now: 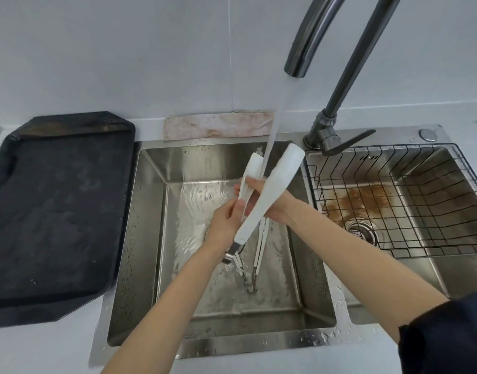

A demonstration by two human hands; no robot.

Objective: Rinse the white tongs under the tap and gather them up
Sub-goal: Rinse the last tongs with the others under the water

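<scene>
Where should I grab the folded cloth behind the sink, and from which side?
Probably pinch the near long edge of the folded cloth, coming from the sink side. It lies flat against the wall, so the back edge is blocked, and the water stream crosses its right end.

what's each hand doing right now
Left hand: closed on the tongs.
Right hand: closed on the tongs, under the tap water.

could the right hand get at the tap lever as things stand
Probably not right away: the right hand is holding the tongs with the left hand under the stream. The lever sits just beyond it with nothing between, so it could reach once it lets go.
</scene>
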